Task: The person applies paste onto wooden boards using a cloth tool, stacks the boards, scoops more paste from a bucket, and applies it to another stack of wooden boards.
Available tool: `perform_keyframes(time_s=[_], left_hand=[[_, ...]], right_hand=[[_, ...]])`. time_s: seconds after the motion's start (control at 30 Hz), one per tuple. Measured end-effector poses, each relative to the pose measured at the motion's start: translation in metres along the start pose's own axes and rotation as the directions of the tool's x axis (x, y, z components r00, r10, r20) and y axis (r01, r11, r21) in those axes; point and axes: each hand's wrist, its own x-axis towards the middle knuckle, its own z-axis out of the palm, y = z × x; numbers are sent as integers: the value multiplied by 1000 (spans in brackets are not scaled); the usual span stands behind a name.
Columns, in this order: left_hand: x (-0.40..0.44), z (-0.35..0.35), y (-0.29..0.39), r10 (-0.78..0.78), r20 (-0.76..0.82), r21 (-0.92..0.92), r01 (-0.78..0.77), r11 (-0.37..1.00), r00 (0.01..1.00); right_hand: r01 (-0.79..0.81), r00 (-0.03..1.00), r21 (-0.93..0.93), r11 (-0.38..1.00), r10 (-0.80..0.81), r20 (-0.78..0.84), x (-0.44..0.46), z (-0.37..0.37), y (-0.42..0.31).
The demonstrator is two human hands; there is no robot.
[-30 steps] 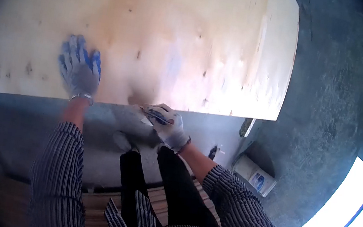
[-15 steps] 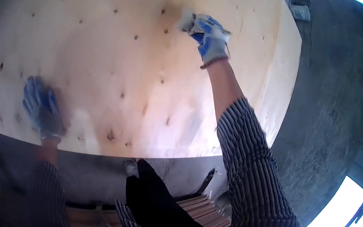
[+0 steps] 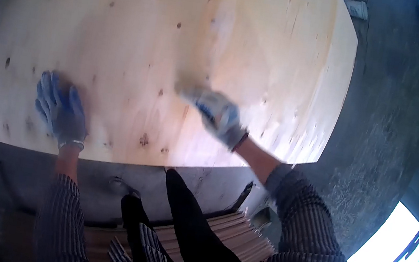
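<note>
A large pale wooden sheet (image 3: 124, 54) with dark knots fills the upper view. My left hand (image 3: 62, 110), in a white and blue glove, lies flat on its near left part with the fingers spread. Over the middle of the sheet is my right hand (image 3: 217, 116), gloved too and blurred by motion. Its fingers are closed round something too smeared to make out, which points to the left over the wood.
Stacked wooden strips (image 3: 227, 235) lie below the sheet's near edge, by my legs. On the floor to the right, a container (image 3: 263, 219) is partly hidden by my right sleeve. A pale object (image 3: 356, 9) stands beyond the far right edge.
My right hand went from the near edge far up the sheet, then came back toward me. My left hand moved a little left on the sheet and stays flat. The view has shifted.
</note>
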Motion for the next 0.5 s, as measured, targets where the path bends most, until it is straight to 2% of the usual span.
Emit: perform_keyframes(time_s=[0.07, 0.17, 0.2, 0.27, 0.33, 0.4, 0.43, 0.47, 0.5], left_hand=[[1, 5, -1, 1, -61, -17, -2, 1000, 998], [6, 15, -8, 28, -88, -21, -30, 999, 996], [9, 17, -8, 23, -96, -12, -24, 1000, 995], [17, 30, -12, 37, -128, 3, -37, 999, 991], [23, 30, -12, 26, -134, 32, -21, 999, 991], [19, 29, -12, 18, -116, 33, -14, 999, 993], [17, 29, -11, 1, -93, 36, 2, 999, 996], [16, 29, -11, 11, -99, 34, -8, 999, 995], [11, 26, -12, 7, -80, 27, -5, 1000, 997]], right_hand=[[-71, 997, 90, 993, 68, 42, -46, 25, -46], [-223, 964, 65, 973, 210, 163, -94, 49, -114], [-240, 961, 71, 968, 227, 159, -104, 59, -124], [-222, 975, -52, 974, 223, 9, -112, 74, -133], [-253, 967, -4, 968, 253, -15, -104, 68, -139], [-432, 900, 324, 841, 424, 101, -100, 63, -138], [-453, 884, 449, 770, 455, 111, -92, 61, -133], [-453, 882, 451, 769, 460, 101, -84, 58, -129], [-347, 824, 747, 567, 565, -46, -65, 46, -128]])
